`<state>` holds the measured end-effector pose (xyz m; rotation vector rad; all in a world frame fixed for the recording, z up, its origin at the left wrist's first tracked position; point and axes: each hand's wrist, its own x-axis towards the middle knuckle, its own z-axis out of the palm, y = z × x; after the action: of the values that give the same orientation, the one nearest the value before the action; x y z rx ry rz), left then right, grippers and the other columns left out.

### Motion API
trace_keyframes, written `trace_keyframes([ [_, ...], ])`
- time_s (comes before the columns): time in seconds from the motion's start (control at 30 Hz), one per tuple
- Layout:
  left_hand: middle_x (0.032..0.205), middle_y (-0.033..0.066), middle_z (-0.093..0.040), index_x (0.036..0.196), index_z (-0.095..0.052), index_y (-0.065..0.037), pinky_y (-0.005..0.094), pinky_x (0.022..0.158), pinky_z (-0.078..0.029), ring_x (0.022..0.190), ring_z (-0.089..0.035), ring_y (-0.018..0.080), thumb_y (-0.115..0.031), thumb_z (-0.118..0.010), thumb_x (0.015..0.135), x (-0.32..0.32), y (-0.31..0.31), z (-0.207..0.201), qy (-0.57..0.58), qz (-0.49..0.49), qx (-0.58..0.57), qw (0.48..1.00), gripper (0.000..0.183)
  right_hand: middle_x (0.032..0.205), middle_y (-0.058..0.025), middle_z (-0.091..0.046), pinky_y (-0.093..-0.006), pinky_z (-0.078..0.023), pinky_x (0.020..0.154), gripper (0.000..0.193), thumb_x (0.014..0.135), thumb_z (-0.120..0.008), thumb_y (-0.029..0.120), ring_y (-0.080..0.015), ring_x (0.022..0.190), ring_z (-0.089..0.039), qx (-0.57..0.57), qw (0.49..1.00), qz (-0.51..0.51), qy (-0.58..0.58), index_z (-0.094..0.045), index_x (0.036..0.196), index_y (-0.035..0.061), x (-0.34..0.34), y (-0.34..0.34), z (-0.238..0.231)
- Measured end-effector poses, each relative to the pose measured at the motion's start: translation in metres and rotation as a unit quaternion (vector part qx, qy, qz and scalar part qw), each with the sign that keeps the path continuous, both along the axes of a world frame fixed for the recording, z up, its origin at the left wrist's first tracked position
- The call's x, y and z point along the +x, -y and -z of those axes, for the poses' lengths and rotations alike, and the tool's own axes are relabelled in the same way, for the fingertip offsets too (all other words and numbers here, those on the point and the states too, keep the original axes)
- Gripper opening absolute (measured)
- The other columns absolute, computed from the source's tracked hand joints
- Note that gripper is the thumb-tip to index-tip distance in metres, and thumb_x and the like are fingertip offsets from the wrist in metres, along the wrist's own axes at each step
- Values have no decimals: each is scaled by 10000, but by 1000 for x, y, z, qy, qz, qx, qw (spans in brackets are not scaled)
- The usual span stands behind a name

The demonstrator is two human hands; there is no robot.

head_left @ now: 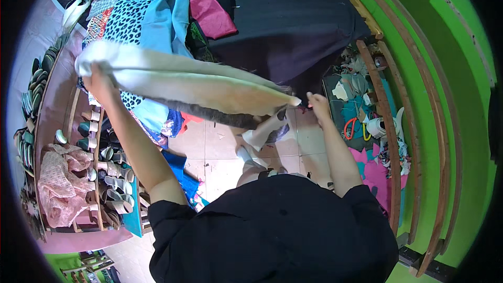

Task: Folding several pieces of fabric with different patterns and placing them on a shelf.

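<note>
Stretching a pale cloth (204,86) with a dark lower edge looks like the step in hand: it hangs in front of the person, its left end clamped in the left hand (100,82). The right hand (320,106) has its fingers together at the narrow right tip; whether they pinch it, I cannot tell. The next move likely calls for even tension. Farther off, a wooden rack (98,149) holds slippers (119,184); fabric scraps (348,87) lie opposite, any container beneath unclear.
</note>
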<state>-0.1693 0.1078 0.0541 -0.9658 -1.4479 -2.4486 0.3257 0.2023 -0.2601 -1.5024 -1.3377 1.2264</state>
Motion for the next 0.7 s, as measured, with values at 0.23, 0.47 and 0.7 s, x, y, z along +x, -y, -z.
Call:
trace_keyframes([
  [0.23,886,85,-591,985,-557,13,251,703,-434,769,-548,143,-131,-522,831,102,5,16,-256,74,-149,952,214,1004,-97,-543,-302,-409,859,463,660,-738,188,-180,976,-516,179,963,-169,-111,-502,1025,30,-73,16,-104],
  [0.47,865,40,-590,917,-578,12,216,745,-411,824,-546,101,123,-448,649,233,6,13,-303,416,-233,825,318,1014,-103,-576,-302,-407,838,447,673,-706,217,-169,965,-539,222,926,-290,-94,-554,1054,38,-149,64,-167],
  [0.7,874,40,-581,967,-563,-16,200,704,-427,759,-543,94,59,-461,734,184,-2,-23,-122,424,-100,892,266,865,-106,-617,-273,-424,736,193,764,-573,107,-150,780,-553,177,914,-361,-46,-615,925,10,-163,50,-34],
])
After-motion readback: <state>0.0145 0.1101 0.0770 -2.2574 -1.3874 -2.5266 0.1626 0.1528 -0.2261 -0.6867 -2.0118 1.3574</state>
